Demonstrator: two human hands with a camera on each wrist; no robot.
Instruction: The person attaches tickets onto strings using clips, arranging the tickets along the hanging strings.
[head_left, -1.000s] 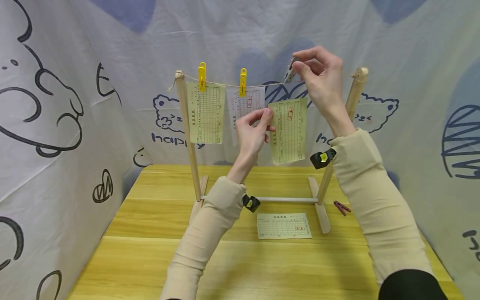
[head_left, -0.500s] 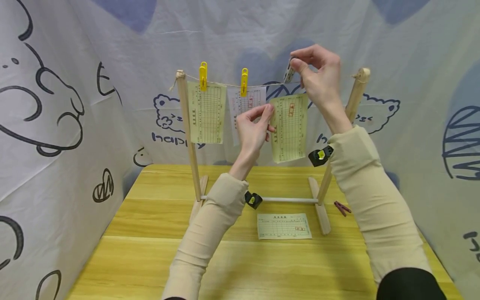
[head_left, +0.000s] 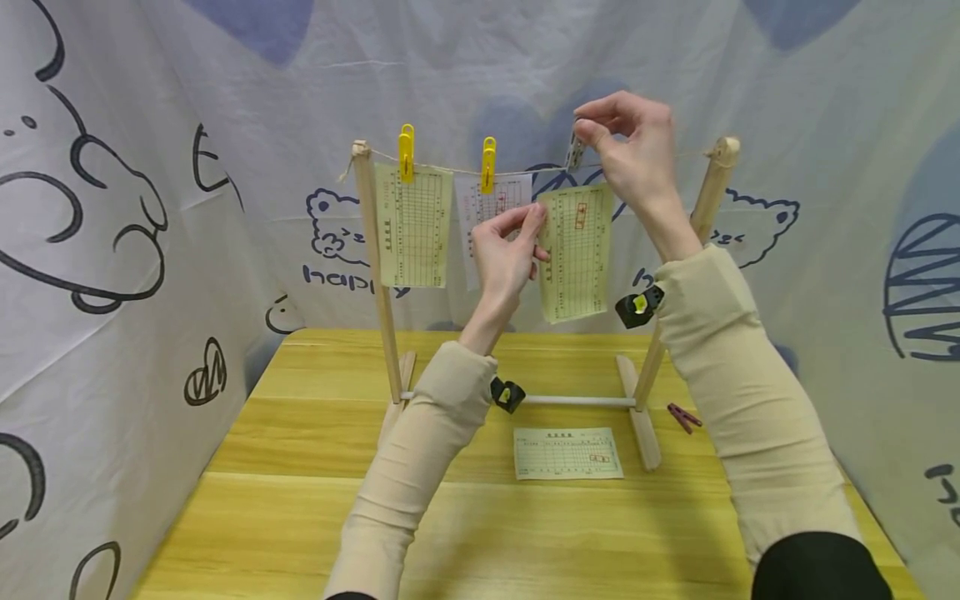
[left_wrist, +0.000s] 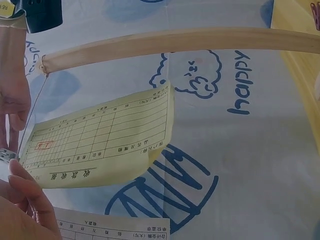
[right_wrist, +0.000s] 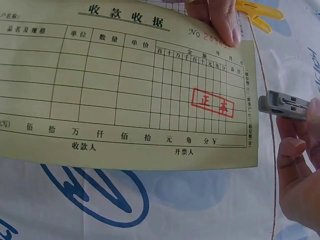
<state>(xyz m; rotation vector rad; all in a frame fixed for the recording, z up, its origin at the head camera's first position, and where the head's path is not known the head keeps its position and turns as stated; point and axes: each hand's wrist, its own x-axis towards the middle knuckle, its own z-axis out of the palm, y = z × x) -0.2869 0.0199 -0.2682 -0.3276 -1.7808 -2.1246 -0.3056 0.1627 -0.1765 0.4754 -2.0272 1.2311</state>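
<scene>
Receipt (right_wrist: 135, 92) — pale yellow, black-ruled, red-stamped — hangs pinched in left fingers (right_wrist: 223, 21).

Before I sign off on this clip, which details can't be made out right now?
Gray clothespin, right wrist view: handle end hidden by the right hand.
Held yellow receipt, right wrist view: one end cut off by the left edge.
White receipt, head view: lower right part hidden behind the left hand.
Flat receipt, head view: fine print too small.

Yellow receipt (right_wrist: 125, 95), grey clip (right_wrist: 285, 104) at string (right_wrist: 275, 175), apparently touching, 1 yellow clip (right_wrist: 262, 10)
</scene>
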